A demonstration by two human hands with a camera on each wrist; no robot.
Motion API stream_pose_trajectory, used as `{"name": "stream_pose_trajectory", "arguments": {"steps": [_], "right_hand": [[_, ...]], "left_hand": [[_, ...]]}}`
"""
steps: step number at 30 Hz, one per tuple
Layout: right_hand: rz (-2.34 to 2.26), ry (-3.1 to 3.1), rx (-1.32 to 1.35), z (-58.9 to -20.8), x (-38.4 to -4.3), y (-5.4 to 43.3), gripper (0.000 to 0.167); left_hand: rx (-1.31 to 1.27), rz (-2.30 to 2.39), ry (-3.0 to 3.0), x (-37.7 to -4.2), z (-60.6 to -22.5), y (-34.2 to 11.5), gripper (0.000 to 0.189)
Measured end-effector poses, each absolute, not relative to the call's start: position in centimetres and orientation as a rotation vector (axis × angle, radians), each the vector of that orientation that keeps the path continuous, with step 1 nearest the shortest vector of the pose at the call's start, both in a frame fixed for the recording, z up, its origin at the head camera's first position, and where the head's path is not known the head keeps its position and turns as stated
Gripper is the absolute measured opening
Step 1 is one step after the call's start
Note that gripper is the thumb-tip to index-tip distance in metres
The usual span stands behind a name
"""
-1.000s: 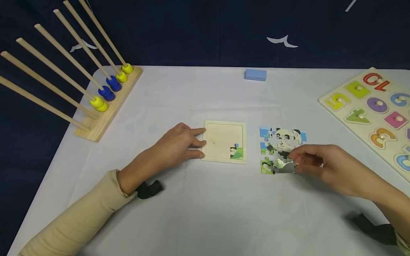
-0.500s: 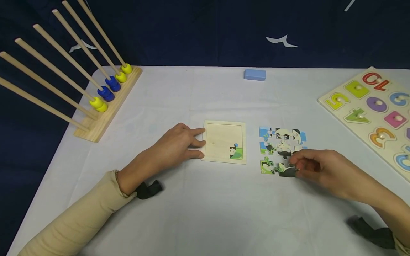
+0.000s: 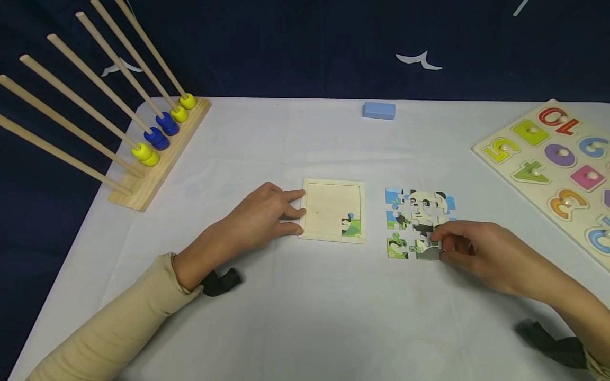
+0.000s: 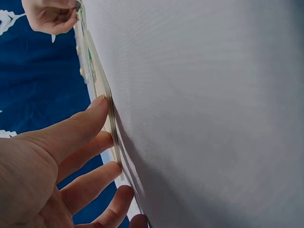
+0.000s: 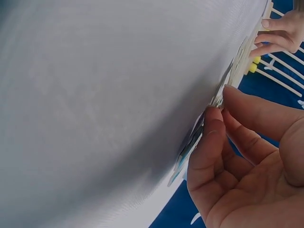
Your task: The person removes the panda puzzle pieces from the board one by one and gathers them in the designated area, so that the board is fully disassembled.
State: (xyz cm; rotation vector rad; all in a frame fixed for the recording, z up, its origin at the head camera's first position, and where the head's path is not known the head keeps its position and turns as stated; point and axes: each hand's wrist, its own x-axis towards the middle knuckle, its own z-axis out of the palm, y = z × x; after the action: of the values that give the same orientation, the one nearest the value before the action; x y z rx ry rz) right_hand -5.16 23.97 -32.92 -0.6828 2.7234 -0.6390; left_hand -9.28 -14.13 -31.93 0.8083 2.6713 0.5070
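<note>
A square wooden puzzle tray (image 3: 329, 211) lies on the white tablecloth, with one green panda piece (image 3: 351, 226) in its lower right corner. My left hand (image 3: 259, 219) rests at the tray's left edge, fingers spread and fingertips touching it; the left wrist view shows the fingertips against the rim. To the tray's right, several panda jigsaw pieces (image 3: 421, 203) lie loosely arranged face up. My right hand (image 3: 486, 254) pinches a jigsaw piece (image 3: 428, 251) with a grey glare on it, slightly tilted, at the group's lower edge. The fingers hide the pieces at the group's right side.
A wooden bead abacus (image 3: 162, 159) with tall rods and yellow and blue beads stands at the left. A blue block (image 3: 379, 110) lies near the back edge. A number puzzle board (image 3: 548, 153) with knobbed shapes lies at the right.
My right hand has moved slightly down, and the piece in its fingers has tilted back and forth, changing its glare. The left hand and the tray have stayed put.
</note>
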Motion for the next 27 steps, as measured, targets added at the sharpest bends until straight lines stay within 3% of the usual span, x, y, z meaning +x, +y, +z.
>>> {"name": "stream_pose_trajectory", "arguments": {"steps": [27], "right_hand": [[-0.688,2.763,-0.758,-32.89,-4.98,23.81,0.033]], "left_hand": [[0.817,0.509,2.673,-9.30,-31.99,-14.14,0.039]]}}
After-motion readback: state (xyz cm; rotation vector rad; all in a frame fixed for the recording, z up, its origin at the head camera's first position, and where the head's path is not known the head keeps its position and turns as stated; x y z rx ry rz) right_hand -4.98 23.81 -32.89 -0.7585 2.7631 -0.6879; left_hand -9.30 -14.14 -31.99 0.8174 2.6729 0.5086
